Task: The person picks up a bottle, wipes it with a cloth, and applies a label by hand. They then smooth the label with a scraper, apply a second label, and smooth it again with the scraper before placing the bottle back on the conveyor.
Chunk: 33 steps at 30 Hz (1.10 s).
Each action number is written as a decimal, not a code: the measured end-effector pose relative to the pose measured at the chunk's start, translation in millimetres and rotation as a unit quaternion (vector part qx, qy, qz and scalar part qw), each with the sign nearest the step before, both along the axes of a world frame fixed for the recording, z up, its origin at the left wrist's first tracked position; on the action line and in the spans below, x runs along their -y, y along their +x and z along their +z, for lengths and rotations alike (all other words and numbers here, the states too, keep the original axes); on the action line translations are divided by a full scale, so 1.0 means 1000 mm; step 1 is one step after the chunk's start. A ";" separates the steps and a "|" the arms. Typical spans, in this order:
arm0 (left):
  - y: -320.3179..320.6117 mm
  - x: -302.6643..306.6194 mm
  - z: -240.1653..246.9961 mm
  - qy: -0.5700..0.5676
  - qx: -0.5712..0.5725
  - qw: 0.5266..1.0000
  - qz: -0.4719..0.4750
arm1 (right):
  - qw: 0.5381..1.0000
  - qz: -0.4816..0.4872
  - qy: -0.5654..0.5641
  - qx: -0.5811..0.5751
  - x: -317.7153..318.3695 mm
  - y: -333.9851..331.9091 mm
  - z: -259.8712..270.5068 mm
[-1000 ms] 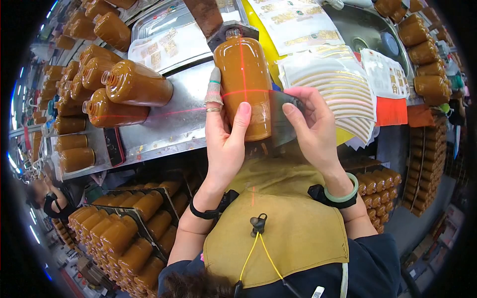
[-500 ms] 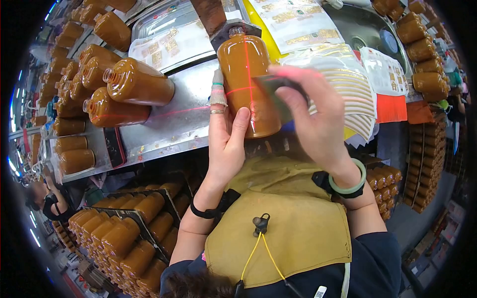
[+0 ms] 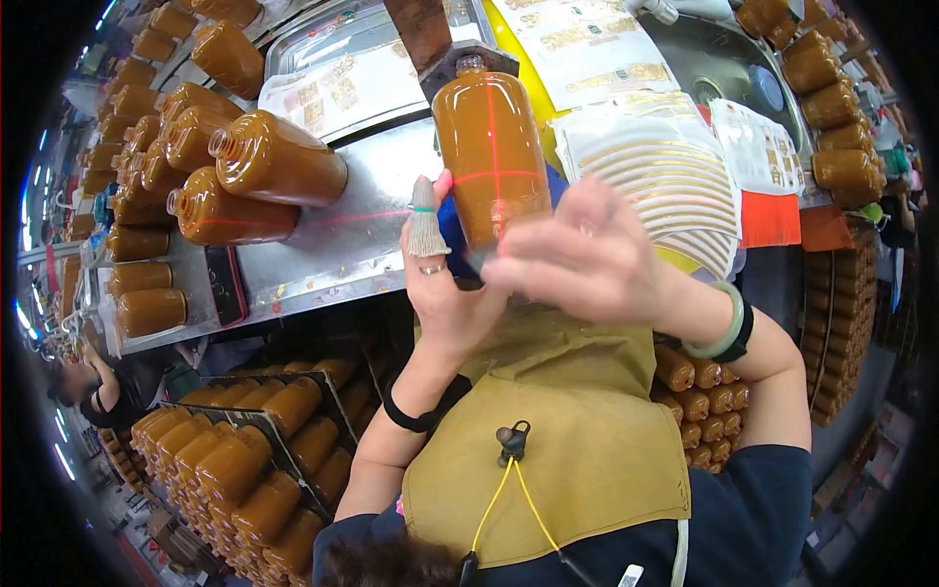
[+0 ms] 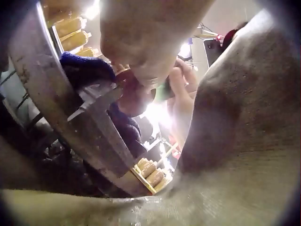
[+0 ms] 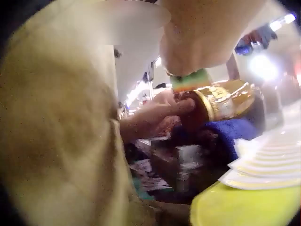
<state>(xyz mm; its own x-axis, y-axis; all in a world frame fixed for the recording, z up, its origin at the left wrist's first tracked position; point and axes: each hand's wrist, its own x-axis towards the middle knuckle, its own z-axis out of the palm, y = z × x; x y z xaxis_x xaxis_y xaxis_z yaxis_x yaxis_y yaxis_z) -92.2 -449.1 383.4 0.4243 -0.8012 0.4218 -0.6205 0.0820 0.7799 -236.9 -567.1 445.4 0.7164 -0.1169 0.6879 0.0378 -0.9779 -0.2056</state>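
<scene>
A glossy amber-brown bottle [image 3: 492,147] lies with its neck at a metal holder [image 3: 460,61] and a blue cloth [image 5: 230,134] under it. Red laser lines cross its side. My left hand [image 3: 445,293] is at the base end, its cot-covered finger [image 3: 424,215] straight beside the bottle. In the right wrist view, gold decoration rings the bottle near that end. My right hand [image 3: 597,259], blurred by motion, is just right of the base and pinches a green flat scraper [image 5: 193,80], which the hand hides in the head view.
Brown bottles [image 3: 279,161] crowd the metal bench on the left, near a dark red-edged phone [image 3: 226,284]. Decal sheets with gold bands [image 3: 650,166] fan out at the right, beside a metal sink [image 3: 704,59]. Racks of bottles [image 3: 210,455] stand below the bench.
My right hand swept the scraper across the bottle, then moved down and left to its base. My left hand slid back toward the base, its thumb off the bottle's top side.
</scene>
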 end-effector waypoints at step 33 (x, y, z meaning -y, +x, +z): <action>0.014 -0.025 -0.031 -0.085 0.140 0.986 0.017 | 0.854 -0.268 0.439 0.076 -0.012 -0.027 -0.046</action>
<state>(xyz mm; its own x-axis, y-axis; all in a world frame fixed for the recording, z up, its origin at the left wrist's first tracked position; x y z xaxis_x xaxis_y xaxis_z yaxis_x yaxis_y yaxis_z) -78.0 -423.8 352.1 0.2978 -0.6954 0.6540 -0.8146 0.1721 0.5538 -263.5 -555.2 399.6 0.3079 -0.9191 0.2460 -0.2765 -0.3338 -0.9012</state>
